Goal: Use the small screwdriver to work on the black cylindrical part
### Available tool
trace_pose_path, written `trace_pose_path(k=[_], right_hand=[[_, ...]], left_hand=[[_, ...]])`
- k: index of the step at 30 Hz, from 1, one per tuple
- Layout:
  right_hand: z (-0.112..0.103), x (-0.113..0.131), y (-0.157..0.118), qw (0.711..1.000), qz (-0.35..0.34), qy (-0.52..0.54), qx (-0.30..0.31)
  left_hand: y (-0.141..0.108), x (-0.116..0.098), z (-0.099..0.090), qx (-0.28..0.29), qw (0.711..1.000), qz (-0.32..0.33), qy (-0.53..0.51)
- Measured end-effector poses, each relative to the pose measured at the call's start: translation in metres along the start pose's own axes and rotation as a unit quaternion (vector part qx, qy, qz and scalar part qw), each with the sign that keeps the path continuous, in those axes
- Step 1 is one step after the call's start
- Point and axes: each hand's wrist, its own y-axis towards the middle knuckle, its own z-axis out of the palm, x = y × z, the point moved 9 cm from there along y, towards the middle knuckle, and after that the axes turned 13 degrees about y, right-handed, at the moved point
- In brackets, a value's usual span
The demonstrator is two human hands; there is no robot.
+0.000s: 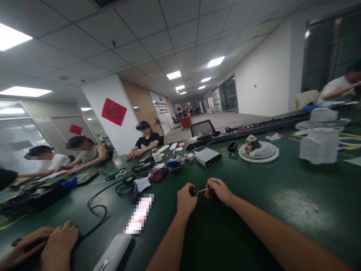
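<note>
Inspection finds your left hand (186, 200) closed in a loose fist at the black cylinder (193, 191), and your right hand (219, 192) pinched on the far end of the thin metal pin (203, 190), with the fingers curled. The cylinder and pin are held in the air between your hands, above the near part of the green work table (254, 218), and sit in line with each other; whether they are fixed together or only held so cannot be determined from this view. Further out, to the right, a white fan guard (270, 153) lies flat on the table, with a small mixed-colour part (251, 144) resting on it. Nearer the right edge, a white ribbed housing (318, 146) stands separately, not joined to the guard. A silver metal box (208, 157) sits far of your hands. On this evidence, the small parts in your hands and the white pieces on the table remain separate. To the near left, a co-worker's hands (42, 244) rest at the table edge, apart from yours.
</note>
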Motion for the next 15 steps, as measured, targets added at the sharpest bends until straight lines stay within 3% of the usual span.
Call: trace_pose_path(k=[10,15], right_hand=[[0.0051,0.0055,-0.0049,1.000,0.000,-0.005,0.026],[0.0009,0.0009,-0.0007,1.000,-0.004,-0.009,0.011]], left_hand=[[0.0008,0.0002,0.0000,0.003,1.000,0.002,0.006],[0.0000,-0.0012,0.0002,0.000,1.000,0.005,0.006]])
